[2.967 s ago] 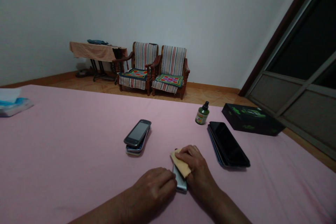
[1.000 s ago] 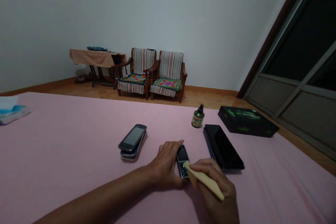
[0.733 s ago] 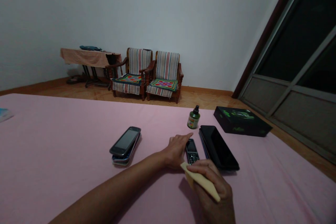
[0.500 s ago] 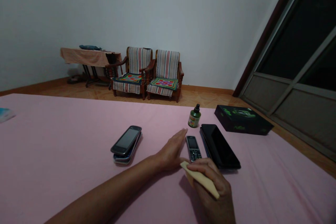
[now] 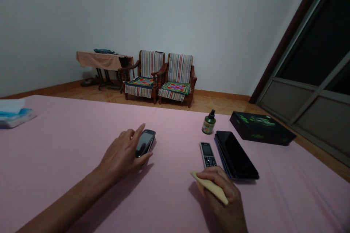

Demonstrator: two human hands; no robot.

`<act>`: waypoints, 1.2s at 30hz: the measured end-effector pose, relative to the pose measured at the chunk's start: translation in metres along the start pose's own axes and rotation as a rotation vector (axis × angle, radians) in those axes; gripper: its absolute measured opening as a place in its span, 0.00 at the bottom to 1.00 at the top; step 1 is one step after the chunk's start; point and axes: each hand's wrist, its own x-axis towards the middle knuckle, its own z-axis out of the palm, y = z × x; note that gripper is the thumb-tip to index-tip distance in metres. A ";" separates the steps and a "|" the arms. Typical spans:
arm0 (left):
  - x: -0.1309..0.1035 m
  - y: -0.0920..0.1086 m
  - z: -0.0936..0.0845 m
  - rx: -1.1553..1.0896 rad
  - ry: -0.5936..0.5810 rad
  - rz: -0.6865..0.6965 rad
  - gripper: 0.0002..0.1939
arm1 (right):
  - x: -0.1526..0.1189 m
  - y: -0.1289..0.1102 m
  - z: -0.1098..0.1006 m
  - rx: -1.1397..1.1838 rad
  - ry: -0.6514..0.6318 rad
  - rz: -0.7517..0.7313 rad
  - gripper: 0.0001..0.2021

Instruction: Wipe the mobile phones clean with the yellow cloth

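My left hand (image 5: 121, 151) reaches over the left part of a small phone stack (image 5: 146, 142), its thumb and fingers apart around the touchscreen phone on top. Whether the fingertips touch the phone is hard to tell. My right hand (image 5: 222, 193) is closed on a folded yellow cloth (image 5: 213, 187). Just beyond that hand lies a keypad phone (image 5: 207, 154), its lower end partly covered by the fingers. To its right rests a stack of black tablets or large phones (image 5: 236, 154).
A green spray bottle (image 5: 209, 122) stands behind the keypad phone, with a black box (image 5: 261, 127) to its right. A blue and white packet (image 5: 15, 113) sits at the far left of the pink-covered surface (image 5: 90, 123). Two chairs (image 5: 177, 69) stand beyond.
My left hand has moved left, from beside the keypad phone to the phone stack. My right hand keeps the yellow cloth in nearly the same place. The view has turned slightly left.
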 end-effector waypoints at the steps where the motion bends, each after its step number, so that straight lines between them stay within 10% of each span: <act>1: -0.002 -0.003 0.002 -0.009 -0.033 -0.024 0.40 | 0.000 0.000 0.001 0.009 0.004 0.013 0.08; 9: -0.013 -0.003 0.025 -0.107 0.106 0.006 0.32 | -0.001 0.003 0.000 -0.026 -0.012 0.009 0.07; 14: -0.032 0.033 0.034 -0.208 0.202 0.178 0.34 | 0.001 0.002 -0.001 -0.040 0.002 0.006 0.08; 27: -0.063 0.073 0.045 -0.646 -0.116 0.142 0.50 | 0.003 -0.003 0.003 -0.029 -0.023 0.019 0.08; 36: -0.066 0.064 0.036 -0.853 -0.135 0.230 0.22 | -0.002 -0.001 0.012 -0.061 -0.062 0.047 0.05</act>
